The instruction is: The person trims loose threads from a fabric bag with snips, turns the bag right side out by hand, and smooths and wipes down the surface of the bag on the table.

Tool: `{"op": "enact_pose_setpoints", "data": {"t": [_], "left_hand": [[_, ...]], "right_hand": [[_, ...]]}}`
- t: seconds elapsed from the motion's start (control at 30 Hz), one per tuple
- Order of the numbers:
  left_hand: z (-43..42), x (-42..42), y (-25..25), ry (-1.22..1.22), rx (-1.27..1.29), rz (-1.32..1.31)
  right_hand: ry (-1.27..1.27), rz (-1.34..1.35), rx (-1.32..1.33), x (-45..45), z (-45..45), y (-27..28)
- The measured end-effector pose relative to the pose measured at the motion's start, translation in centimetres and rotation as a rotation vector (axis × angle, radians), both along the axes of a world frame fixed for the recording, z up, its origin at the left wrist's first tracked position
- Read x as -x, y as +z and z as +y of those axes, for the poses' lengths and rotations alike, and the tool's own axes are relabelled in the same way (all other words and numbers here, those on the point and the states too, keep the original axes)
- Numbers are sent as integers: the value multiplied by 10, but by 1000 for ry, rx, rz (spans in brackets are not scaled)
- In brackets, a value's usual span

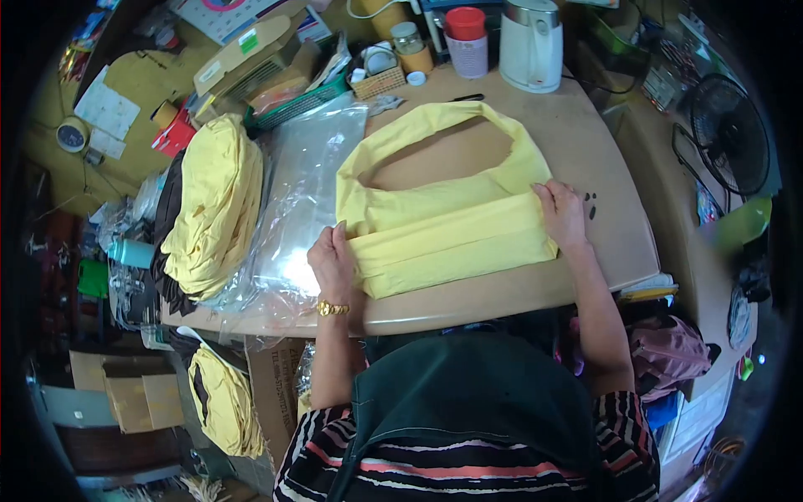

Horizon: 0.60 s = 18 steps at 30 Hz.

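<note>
A yellow cloth bag with a wide loop strap lies on the table before me, its lower part folded into a flat band. My left hand pinches the band's left end, thumb on top. At the right end, my right hand grips the folded cloth between thumb and fingers. The undersides of both hands' grips are hidden. Left of the bag, clear plastic sleeves lie flat, and beyond them is a thick pile of yellow cloth.
Along the back stand a white kettle, a lidded cup, a jar and a green basket. A black fan is at the right. More yellow cloth sits low at the left, beside cardboard boxes.
</note>
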<state>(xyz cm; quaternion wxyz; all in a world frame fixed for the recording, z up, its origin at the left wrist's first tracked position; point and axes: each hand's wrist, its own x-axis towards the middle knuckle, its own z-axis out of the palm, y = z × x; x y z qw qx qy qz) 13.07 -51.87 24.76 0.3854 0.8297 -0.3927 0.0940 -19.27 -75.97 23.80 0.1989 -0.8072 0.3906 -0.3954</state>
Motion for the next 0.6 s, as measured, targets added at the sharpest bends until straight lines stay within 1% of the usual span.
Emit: {"op": "enact_pose_setpoints", "data": {"t": [0.07, 0.1, 0.13, 0.17, 0.2, 0.23, 0.27, 0.3, 0.33, 0.37, 0.4, 0.43, 0.47, 0.5, 0.53, 0.57, 0.6], "left_hand": [[5, -29, -21, 42, -20, -40], [14, -56, -35, 147, 57, -57], [22, -49, -15, 175, 166, -8], [30, -42, 5, 198, 281, 36], [40, -37, 25, 197, 189, -43], [46, -28, 39, 140, 3, 59], [52, -11, 48, 88, -189, 173], [51, 11, 60, -19, -366, 353], [40, 43, 88, -85, -475, 575], [42, 43, 76, -173, -481, 641], [46, 39, 57, -268, -486, 701], [49, 34, 39, -276, -485, 702], [50, 28, 19, -241, -265, 918], [48, 24, -2, -211, -45, 1135], [45, 22, -24, -350, 349, 1383], [38, 30, -21, -242, 327, 1307], [30, 41, -12, -140, 306, 1223]], "right_hand": [[49, -20, 31, 6, -6, -8], [-32, -63, -23, 13, -15, -22], [-115, -105, -78, 13, -17, -23], [-97, -103, -81, 14, -20, -22], [-147, -47, -190, 15, -19, -5], [-199, 19, -303, 16, -16, 1], [-189, 35, -318, 14, -14, -6], [-112, 32, -239, 7, -18, -14], [-35, 26, -159, 3, -21, -17], [-26, 29, -159, 1, -18, -12], [-73, -107, -31, 2, -12, -2], [-128, -238, 99, 6, -7, 4], [-144, -228, 107, 20, -6, 2], [-171, -103, 0, 42, -7, -4], [-211, 24, -108, 65, -7, -8], [-199, 52, -200, 78, -9, -39], [-189, 71, -291, 80, -2, -37]]}}
